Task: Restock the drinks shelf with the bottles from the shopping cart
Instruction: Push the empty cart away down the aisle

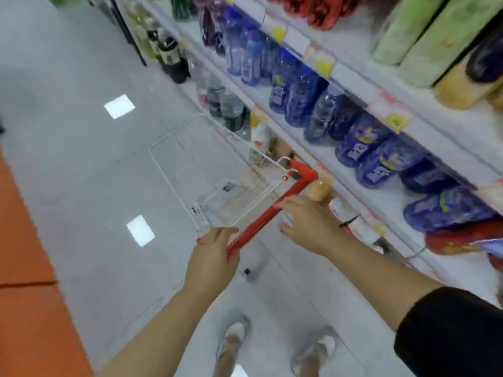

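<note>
The shopping cart [217, 170] hugs the drinks shelf [362, 85]; open floor [81, 159] lies left.

blue bottles [302, 96]: labels blurred, unreadable | price tags [324, 63]: illegible | cart [300, 182]: contents indistinct | shelf [353, 44]: cut off at right edge

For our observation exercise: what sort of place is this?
Probably a supermarket aisle: long shelves stocked with blue bottles, yellow price tags along their edges, and a wire cart.

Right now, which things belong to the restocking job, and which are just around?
Job: shopping cart, red handle gripped by left hand, right hand, drinks shelf, blue bottles.
Just around: orange floor strip, green packs, shoes.
</note>
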Motion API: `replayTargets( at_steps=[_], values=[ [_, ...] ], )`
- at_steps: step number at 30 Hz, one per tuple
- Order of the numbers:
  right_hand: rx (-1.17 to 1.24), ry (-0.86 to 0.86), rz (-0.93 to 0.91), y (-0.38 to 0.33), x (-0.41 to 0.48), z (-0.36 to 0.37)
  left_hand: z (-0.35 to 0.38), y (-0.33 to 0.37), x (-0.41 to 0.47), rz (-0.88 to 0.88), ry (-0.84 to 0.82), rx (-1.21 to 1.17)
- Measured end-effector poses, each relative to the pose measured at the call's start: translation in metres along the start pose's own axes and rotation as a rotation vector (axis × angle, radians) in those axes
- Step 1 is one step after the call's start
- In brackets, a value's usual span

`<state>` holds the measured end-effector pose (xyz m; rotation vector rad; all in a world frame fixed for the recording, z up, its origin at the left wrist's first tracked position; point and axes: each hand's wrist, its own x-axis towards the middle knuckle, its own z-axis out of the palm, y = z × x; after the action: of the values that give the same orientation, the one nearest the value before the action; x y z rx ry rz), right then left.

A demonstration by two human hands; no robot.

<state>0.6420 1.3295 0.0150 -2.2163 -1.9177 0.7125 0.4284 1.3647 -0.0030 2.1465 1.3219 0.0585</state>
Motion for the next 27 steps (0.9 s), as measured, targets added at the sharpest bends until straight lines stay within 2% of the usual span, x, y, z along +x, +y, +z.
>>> replayTargets(
  at_steps=[6, 11, 19, 27],
  values=[
    [-0.279, -0.236, 0.033, 0.010, 0.074, 0.043, 0.033, -0.043, 0.031, 0.003, -0.074, -0.050],
    [-0.347, -0.205, -0.005, 0.015, 0.078, 0.055, 0.053, -0.044, 0.032, 0.057, -0.012, 0.116],
    [-0.287, -0.196, 0.065, 0.005, 0.020, 0.078, 0.063, -0.056, -0.010, 0.200, -0.110, 0.122],
    [-0.171, -0.145, 0.204, -0.014, -0.083, 0.122, 0.078, -0.070, -0.076, 0.318, -0.184, 0.256]
  ],
)
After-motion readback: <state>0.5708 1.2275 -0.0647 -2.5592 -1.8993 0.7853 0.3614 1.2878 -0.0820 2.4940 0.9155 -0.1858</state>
